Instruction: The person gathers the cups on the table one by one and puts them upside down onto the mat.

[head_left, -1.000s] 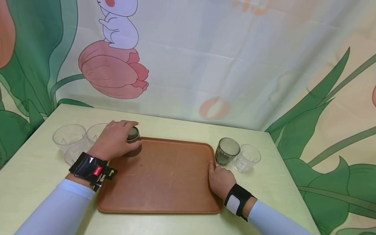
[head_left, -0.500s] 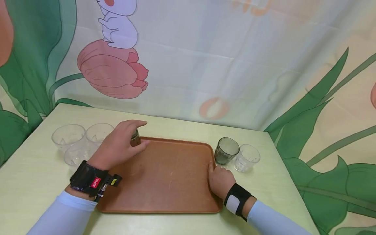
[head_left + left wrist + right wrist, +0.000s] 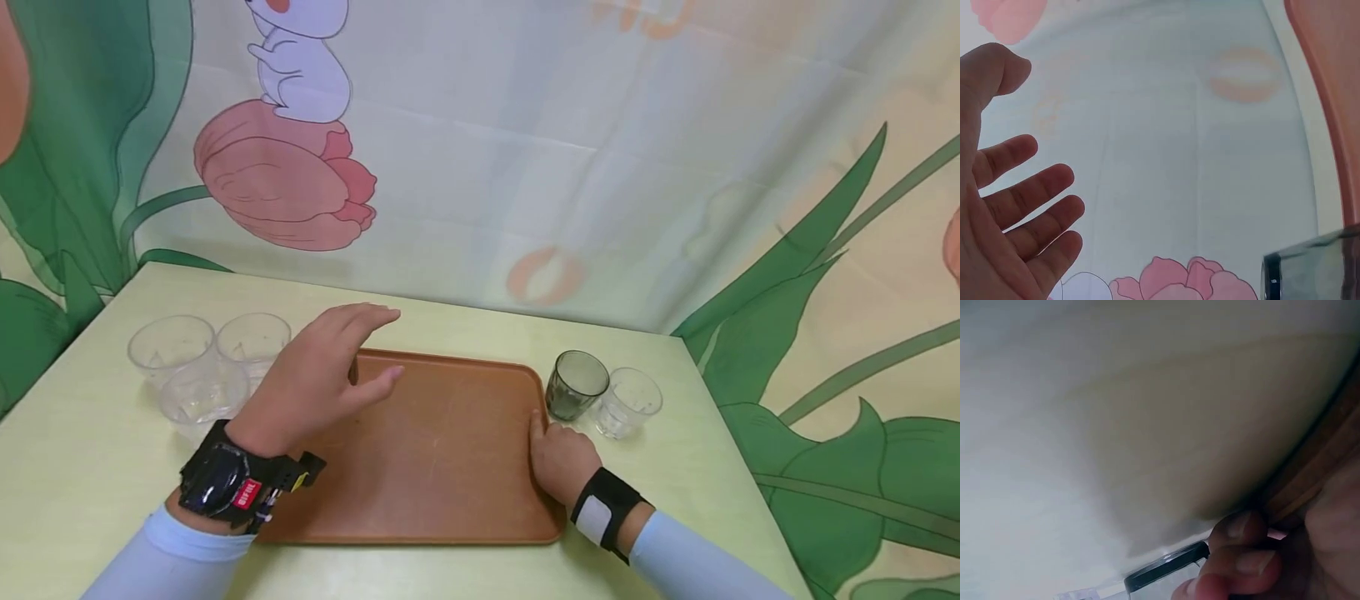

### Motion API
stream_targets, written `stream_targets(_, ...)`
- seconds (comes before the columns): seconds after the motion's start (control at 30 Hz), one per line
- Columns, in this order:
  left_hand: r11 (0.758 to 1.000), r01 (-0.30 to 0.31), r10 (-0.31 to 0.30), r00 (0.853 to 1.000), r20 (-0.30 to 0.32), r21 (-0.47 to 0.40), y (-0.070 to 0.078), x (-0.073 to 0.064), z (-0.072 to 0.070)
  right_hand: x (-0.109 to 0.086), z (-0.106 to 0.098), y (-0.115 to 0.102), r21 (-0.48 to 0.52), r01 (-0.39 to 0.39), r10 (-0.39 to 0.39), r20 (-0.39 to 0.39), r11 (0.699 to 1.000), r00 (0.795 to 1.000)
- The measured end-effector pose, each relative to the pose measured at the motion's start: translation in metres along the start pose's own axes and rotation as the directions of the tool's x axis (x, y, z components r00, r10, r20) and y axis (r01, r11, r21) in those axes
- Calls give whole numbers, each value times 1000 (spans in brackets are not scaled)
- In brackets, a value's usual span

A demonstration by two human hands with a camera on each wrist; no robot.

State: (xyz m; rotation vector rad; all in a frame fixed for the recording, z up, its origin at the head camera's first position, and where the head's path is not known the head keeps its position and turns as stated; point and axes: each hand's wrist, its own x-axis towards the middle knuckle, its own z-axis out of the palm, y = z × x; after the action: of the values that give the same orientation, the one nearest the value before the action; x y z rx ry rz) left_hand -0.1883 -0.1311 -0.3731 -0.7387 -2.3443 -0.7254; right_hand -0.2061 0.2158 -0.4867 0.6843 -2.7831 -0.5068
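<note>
My left hand [image 3: 318,375] hovers over the tray's far left part, fingers and thumb spread with nothing between them. Behind it a smoky grey glass [image 3: 1313,272] stands on the brown tray [image 3: 442,450], base up; in the head view the hand hides nearly all of it. My right hand [image 3: 564,462] holds the tray's right edge, thumb along the rim and the other fingers curled at the outer side. Just beyond that hand stand another smoky grey glass [image 3: 577,385] and a clear glass [image 3: 632,402], side by side on the table.
Three clear glasses [image 3: 171,346] cluster on the table to the left of the tray, partly behind the left wrist. A printed curtain [image 3: 465,167] hangs along the table's back edge. Pale tabletop [image 3: 697,500] extends right of the tray.
My left hand has let go of the smoky glass on the tray, its fingers spreading as it moved right and up. The right hand has stayed at the tray's edge.
</note>
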Motion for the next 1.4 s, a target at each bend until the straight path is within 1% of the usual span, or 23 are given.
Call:
stream_targets(0.13, 999, -41, 40, 999, -23, -28, 6, -2, -4, 2, 1, -1, 0, 8, -9, -8, 1000, 1000)
stream_targets(0.27, 997, -75, 74, 996, -46, -21, 10, -2, -6, 2, 2, -1, -3, 7, -7, 1, 1000, 1000)
stream_targets(0.37, 997, -71, 70, 996, -55, -11, 10, -2, -6, 2, 3, 0, 0, 1, -1, 11, 1000, 1000)
stream_targets(0.47, 998, -63, 62, 997, -54, -22, 9, -2, -5, 1, 2, 0, 0, -5, 5, 12, 1000, 1000)
stream_targets(0.6, 997, -74, 72, 996, -59, -36, 10, 0, -3, 1, 4, 2, -5, -1, 1, 8, 1000, 1000)
stream_targets(0.77, 995, -87, 84, 994, -64, -39, 11, 0, -3, 3, 10, 4, 14, 26, -26, 27, 1000, 999)
stream_targets(0.9, 996, -84, 81, 995, -57, -39, 10, -2, -3, 5, 20, 10, 39, 52, -54, 54, 998, 997)
stream_targets(1.03, 996, -86, 84, 995, -55, -38, 10, -2, -2, 5, 24, 16, 51, 82, -84, 48, 995, 995)
stream_targets(1.13, 995, -86, 83, 995, -55, -42, 10, -2, -1, 5, 17, 20, 53, 102, -102, 6, 993, 995)
stream_targets(1.27, 996, -76, 74, 996, -49, -45, 9, -3, -3, 10, -4, 26, 74, 118, -110, -99, 990, 989)
stream_targets(1.33, 996, -72, 70, 996, -46, -45, 9, -3, -4, 16, -18, 29, 118, 112, -96, -137, 987, 986)
stream_targets(1.4, 996, -72, 70, 997, -46, -44, 9, -3, -5, 23, -31, 31, 176, 100, -74, -149, 979, 986)
